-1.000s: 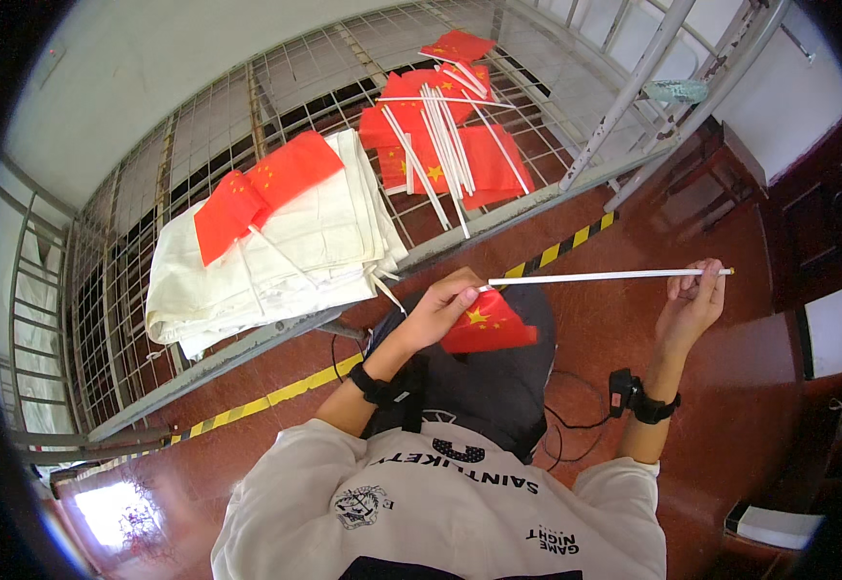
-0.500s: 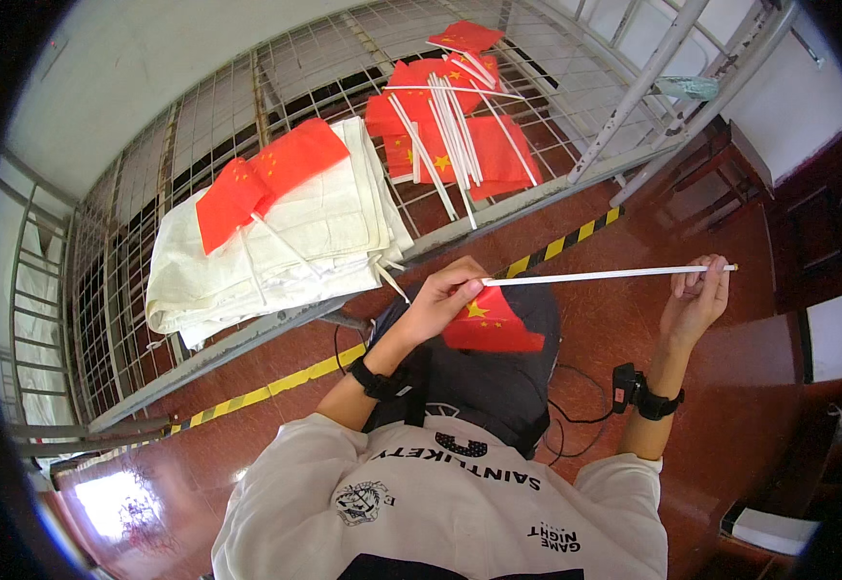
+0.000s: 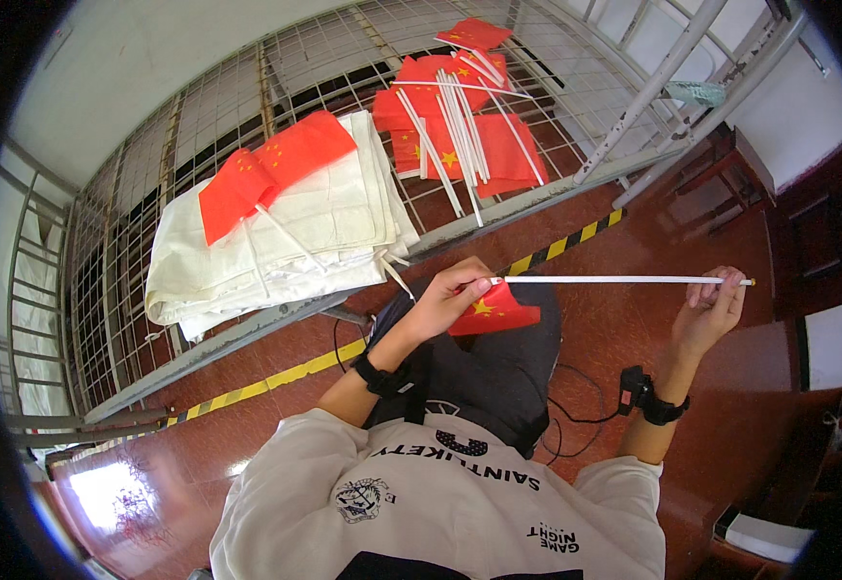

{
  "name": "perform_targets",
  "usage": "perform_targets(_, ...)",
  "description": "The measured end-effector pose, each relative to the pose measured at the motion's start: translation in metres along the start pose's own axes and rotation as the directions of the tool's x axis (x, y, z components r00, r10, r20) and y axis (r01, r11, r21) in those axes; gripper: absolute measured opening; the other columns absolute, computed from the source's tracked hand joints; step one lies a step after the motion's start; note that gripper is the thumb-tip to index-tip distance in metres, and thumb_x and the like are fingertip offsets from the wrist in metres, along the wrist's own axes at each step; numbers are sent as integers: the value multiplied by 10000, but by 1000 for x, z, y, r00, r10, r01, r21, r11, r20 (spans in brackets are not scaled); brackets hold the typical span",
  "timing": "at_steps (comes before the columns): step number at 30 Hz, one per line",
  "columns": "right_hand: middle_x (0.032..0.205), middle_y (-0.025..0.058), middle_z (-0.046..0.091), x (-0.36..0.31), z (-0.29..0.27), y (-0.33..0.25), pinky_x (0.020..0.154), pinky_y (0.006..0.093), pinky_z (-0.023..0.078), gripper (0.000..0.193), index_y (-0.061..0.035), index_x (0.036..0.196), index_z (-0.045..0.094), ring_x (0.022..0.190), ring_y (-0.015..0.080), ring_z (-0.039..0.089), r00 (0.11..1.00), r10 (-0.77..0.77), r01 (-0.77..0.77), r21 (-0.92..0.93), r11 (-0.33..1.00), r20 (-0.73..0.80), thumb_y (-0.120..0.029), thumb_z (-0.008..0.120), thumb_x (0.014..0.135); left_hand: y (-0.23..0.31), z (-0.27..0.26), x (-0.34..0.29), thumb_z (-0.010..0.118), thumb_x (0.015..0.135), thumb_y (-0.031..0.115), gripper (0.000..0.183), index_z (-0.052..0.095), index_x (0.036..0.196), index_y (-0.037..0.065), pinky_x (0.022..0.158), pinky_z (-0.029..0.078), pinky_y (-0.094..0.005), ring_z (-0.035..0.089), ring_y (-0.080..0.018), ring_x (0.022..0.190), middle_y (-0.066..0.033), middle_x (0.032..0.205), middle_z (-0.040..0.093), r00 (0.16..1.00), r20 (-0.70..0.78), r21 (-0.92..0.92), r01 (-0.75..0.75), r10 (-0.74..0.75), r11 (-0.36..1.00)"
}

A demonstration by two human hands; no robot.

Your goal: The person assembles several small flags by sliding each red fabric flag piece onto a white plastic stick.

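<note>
A small red flag (image 3: 494,309) with yellow stars hangs below my left hand (image 3: 455,298), whose fingers pinch it together with the left end of its white stick (image 3: 595,279). The stick runs level to the right, over my lap. My right hand (image 3: 716,307) is closed around the stick close to its far end, where a small yellowish tip pokes out. On the folded white cloth (image 3: 344,198), left of my hands, lie two red flags (image 3: 276,169) with white sticks. Farther back on the wire bed frame is a heap of red flags (image 3: 513,150) and several loose white sticks (image 3: 460,126).
The metal bed frame (image 3: 237,333) has a front rail and an upright post (image 3: 648,92) at the right. Black-and-yellow tape (image 3: 266,389) crosses the red floor (image 3: 189,464). A black cable (image 3: 585,418) lies by my legs; a wooden stool (image 3: 725,169) stands at right.
My right hand has shifted slightly right and down with the stick's end. The left hand has moved a little right, and the hanging flag has swung.
</note>
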State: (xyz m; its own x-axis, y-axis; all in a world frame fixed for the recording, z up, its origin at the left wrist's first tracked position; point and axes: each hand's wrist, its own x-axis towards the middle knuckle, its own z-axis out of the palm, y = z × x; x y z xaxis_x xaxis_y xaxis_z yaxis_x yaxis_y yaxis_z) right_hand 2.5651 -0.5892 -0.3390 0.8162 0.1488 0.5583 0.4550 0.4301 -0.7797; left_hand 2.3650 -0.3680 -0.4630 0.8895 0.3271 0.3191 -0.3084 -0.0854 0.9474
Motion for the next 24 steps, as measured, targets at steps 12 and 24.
perform_targets(12,629,12,434,0,-9,6,378,188,323,218,-50,790,472,482,52,367,1000,12,-12,-19,1000,-2,-198,411,937,4,3,1,492,892,119,177,566,875,-41,704,384,-262,478,-136,764,-68,830,521,999,-6,37,35,-34,999)
perform_targets(24,693,64,513,0,-2,-3,480,229,412,182,-18,867,494,542,110,497,841,109,16,-227,974,529,-175,425,928,-13,14,6,519,877,165,183,579,867,-8,677,410,-286,520,-205,730,-107,777,518,995,76,257,47,-68,965)
